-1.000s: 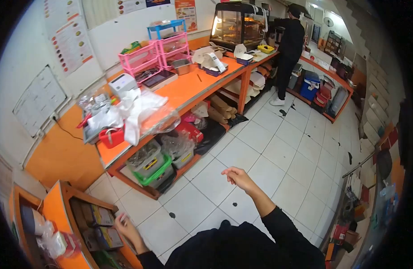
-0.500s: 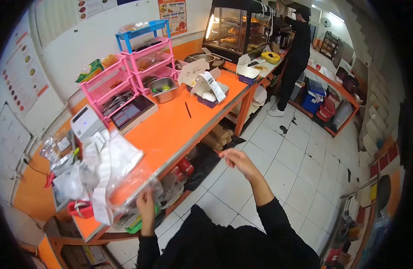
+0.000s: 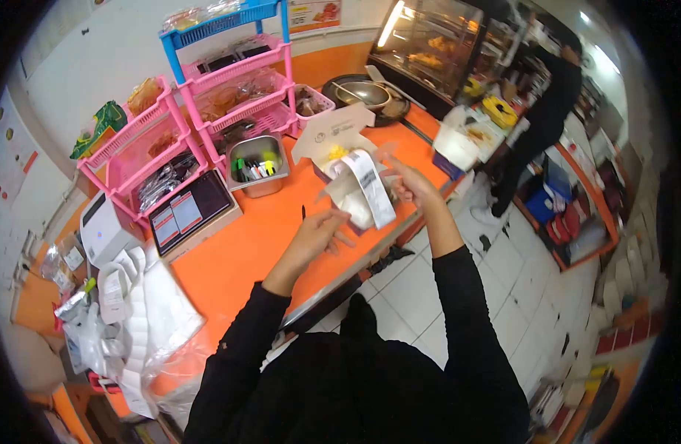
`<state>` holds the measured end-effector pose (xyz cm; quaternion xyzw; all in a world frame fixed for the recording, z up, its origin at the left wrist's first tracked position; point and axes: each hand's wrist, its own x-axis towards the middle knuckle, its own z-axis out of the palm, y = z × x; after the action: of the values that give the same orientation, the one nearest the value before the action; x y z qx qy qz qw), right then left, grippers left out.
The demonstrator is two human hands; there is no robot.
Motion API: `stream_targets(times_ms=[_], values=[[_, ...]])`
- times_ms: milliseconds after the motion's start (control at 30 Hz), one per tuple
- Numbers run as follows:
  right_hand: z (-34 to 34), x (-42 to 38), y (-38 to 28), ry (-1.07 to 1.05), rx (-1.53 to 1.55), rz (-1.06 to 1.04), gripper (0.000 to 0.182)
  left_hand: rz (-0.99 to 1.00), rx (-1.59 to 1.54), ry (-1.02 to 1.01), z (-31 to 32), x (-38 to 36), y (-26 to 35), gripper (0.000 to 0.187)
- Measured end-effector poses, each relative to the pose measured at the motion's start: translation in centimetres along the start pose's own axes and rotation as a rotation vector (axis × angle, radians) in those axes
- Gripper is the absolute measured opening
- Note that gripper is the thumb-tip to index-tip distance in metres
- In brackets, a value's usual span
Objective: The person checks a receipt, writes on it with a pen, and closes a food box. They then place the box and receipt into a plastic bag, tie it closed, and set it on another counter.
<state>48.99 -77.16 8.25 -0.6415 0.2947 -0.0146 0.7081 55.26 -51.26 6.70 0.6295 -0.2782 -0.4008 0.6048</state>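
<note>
In front of me an open takeaway box (image 3: 345, 127) stands on the orange counter, its lid tipped back. A long printed receipt (image 3: 368, 182) drapes over it, and inside show a white rounded item (image 3: 356, 210) and some yellow food (image 3: 337, 152). My left hand (image 3: 319, 238) reaches in at the near left of the box, fingers apart and holding nothing. Across from it, my right hand (image 3: 414, 183) is at the box's right side, with its fingers loosely bent and apart. A dark pen (image 3: 303, 212) lies on the counter just beyond my left hand.
A steel container of markers (image 3: 259, 177), a tablet (image 3: 189, 213) and pink racks (image 3: 240, 103) line the wall. Plastic bags and paper (image 3: 144, 311) cover the left end. Another box (image 3: 456, 148) stands farther right. A person in black (image 3: 551, 103) works beyond the display case (image 3: 429, 48).
I have moved closer to the takeaway box. My left hand has left the plastic bags at the counter edge, and both hands now reach to either side of the box.
</note>
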Motion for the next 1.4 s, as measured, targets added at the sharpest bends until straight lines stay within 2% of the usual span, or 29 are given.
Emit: stream_targets(times_ms=[33,100,133,233,300,433,533,600,667,733,800,867,900,967,1000,1067,1100,1200,1300,1400], values=[[0.7,1.2,-1.3,-0.031,-0.065,0.049,0.047,0.001,-0.02,0.003,0.2,1.3,-0.2,0.04],[1.6,3.9,-0.8,-0.156,-0.097,-0.05,0.04,-0.095,-0.092,-0.052,1.1,2.1,-0.4,0.046],[2.4,4.8,-0.6,-0.215,-0.106,-0.102,0.036,-0.099,-0.217,-0.038,1.8,1.9,0.0,0.048],[5.2,-0.5,-1.4,-0.463,-0.002,-0.169,0.024,-0.015,-0.659,-0.019,3.4,2.4,0.2,0.05],[5.6,-2.5,-1.4,-0.604,-0.003,-0.137,0.021,0.069,-1.025,-0.03,3.3,1.5,-1.1,0.051],[6.4,-1.5,-0.9,-0.778,-0.031,-0.15,0.02,0.21,-0.893,0.464,3.5,1.6,2.7,0.052],[7.2,-0.1,-0.8,-0.839,-0.172,-0.07,0.018,0.294,-0.946,0.627,2.6,1.0,2.1,0.052],[7.6,1.5,1.0,-0.901,-0.248,-0.202,0.015,0.336,-0.96,0.772,2.4,0.3,2.0,0.052],[9.4,0.5,-0.5,-0.918,-0.206,-0.087,0.016,0.463,-0.982,0.896,2.0,-1.0,1.4,0.053],[10.2,0.9,-0.6,-0.921,-0.422,-0.178,0.018,0.627,-1.085,0.947,1.1,-2.6,-0.9,0.054],[12.5,0.1,-0.4,-0.996,-0.341,-0.246,0.021,0.712,-0.932,1.058,0.3,-5.0,-2.2,0.051],[14.7,1.2,1.9,-1.07,-0.305,-0.372,0.022,0.58,-0.69,1.34,0.3,-7.6,-1.3,0.047],[16.1,0.9,2.8,-1.123,-0.201,-0.342,0.025,0.609,-0.658,1.401,0.7,-9.5,-1.6,0.044],[17.5,0.5,2.5,-1.107,-0.046,-0.267,0.031,0.647,-0.672,1.406,0.1,-10.8,-1.8,0.038],[17.8,0.1,1.8,-1.109,-0.07,-0.252,0.028,0.609,-0.621,1.386,-0.2,-12.3,-2.4,0.033],[18.9,-2.0,-0.8,-1.048,-0.129,-0.208,0.023,0.467,-0.393,1.478,-0.4,-14.6,-1.7,0.033],[19.2,-2.4,-1.3,-1.022,-0.196,-0.204,0.023,0.503,-0.419,1.492,-0.5,-15.4,-1.7,0.033],[19.3,-0.8,0.2,-0.977,-0.253,-0.18,0.021,0.567,-0.359,1.414,-2.3,-16.9,-2.0,0.037],[19.1,-0.4,0.2,-0.998,-0.151,-0.15,0.016,0.379,-0.103,1.25,-4.3,-18.7,-0.1,0.042],[18.2,-0.1,0.1,-0.963,-0.075,-0.104,0.015,0.305,0.054,1.059,-7.1,-19.2,-0.2,0.039]])
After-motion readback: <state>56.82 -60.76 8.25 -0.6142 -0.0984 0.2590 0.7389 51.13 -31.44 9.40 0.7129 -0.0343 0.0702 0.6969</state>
